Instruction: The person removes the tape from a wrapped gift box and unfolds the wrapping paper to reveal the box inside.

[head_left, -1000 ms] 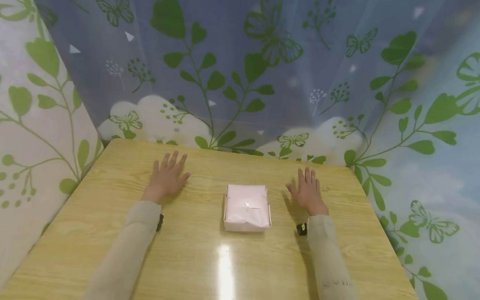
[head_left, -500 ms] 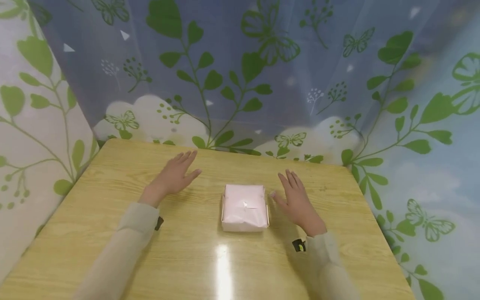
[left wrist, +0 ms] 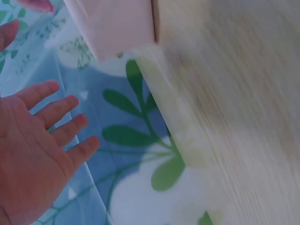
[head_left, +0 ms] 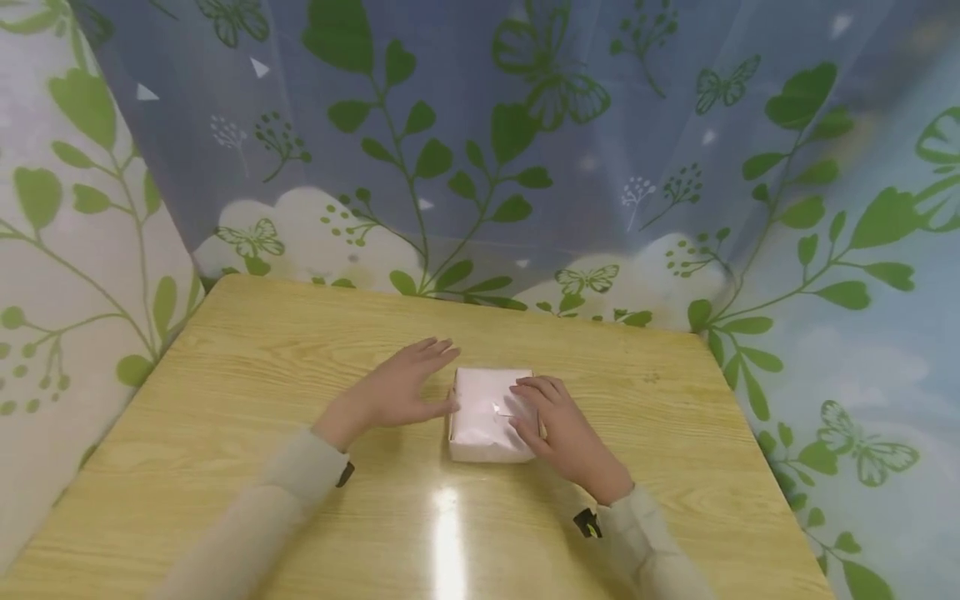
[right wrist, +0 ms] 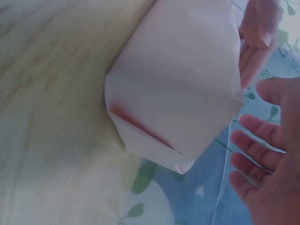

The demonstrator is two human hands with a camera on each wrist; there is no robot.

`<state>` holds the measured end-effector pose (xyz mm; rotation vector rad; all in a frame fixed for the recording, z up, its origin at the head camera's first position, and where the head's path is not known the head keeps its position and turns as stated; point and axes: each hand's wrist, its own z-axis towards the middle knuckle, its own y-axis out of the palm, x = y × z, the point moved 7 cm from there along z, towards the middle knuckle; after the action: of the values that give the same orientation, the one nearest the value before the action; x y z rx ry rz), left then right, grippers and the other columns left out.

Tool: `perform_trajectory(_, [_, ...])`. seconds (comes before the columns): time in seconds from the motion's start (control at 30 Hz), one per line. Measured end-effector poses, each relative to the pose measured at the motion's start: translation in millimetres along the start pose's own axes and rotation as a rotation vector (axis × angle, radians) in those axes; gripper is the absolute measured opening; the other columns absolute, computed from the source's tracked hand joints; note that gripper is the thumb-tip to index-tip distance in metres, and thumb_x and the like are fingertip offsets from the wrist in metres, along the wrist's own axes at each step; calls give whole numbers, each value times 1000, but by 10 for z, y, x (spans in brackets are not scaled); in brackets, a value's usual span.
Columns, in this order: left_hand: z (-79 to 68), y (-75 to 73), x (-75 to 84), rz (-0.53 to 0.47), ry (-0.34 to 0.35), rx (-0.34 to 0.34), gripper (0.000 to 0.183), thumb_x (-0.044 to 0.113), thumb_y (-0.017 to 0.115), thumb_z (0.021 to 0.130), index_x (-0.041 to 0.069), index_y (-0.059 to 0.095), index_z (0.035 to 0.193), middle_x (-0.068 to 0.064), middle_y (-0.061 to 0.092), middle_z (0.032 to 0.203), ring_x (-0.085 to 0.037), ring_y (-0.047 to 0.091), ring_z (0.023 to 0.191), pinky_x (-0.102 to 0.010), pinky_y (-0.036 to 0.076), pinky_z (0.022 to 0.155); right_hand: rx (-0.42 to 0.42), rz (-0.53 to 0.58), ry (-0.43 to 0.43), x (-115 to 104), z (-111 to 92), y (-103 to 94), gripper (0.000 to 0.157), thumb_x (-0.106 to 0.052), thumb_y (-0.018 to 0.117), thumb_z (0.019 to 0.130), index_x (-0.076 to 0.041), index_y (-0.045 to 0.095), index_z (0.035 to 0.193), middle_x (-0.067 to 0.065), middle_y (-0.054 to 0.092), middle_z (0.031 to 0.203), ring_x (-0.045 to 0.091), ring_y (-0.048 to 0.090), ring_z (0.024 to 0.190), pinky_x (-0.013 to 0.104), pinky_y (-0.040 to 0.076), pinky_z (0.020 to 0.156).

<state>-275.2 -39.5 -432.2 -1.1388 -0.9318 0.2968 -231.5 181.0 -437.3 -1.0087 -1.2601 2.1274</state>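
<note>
A pink paper-wrapped box [head_left: 487, 433] lies on the wooden table, with a small tear or fold line on its top. My left hand [head_left: 397, 387] is at its left side, fingers extended, the thumb tip near the box's left edge. Over the box's right side hovers my right hand [head_left: 566, 429], its fingers loosely bent and partly hiding that side. In the left wrist view, the left palm [left wrist: 33, 150] faces the box [left wrist: 117, 23] with spread fingers. The right wrist view has the right hand [right wrist: 272, 154] beside the box's folded end [right wrist: 173, 79], a gap between them. Neither hand grips it.
The wood-grain table [head_left: 262, 375] bears a bright light reflection in front of the box. Behind it and at both sides hang curtains [head_left: 465, 208] printed with green leaves and butterflies. A dark wrist device [head_left: 588, 523] shows at the right cuff.
Both hands have moved inward from the two sides toward the box; the right hand is now over its right side and the left hand close to its left. The box stays in place.
</note>
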Motion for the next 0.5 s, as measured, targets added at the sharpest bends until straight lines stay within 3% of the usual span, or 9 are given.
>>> perform_trajectory(0.23, [81,279,205,43,83,-22,87,61,62,93,9,37,158,-13,28,166,-36,18,156,-57,16,126,-12,-47,-67,-81,72,15,20,-28,67,99,-13,64,112,-2,63,106,15,58,99,37,54,88])
perform_trajectory(0.37, [128,453,253,99,112,-42,90,66,59,92,10,35,159,-12,25,168,-34,13,157,-56,11,127,-93,-82,-63,-91,130,49,15,-29,65,100,-15,63,105,-6,62,95,9,57,85,30,54,75])
perform_trajectory(0.5, [128,572,275,72,110,-71,92,66,60,92,10,31,160,-9,19,169,-31,9,158,-50,8,128,-181,-140,-76,-119,189,103,17,-33,63,101,-16,62,100,-8,59,86,6,54,76,26,52,69])
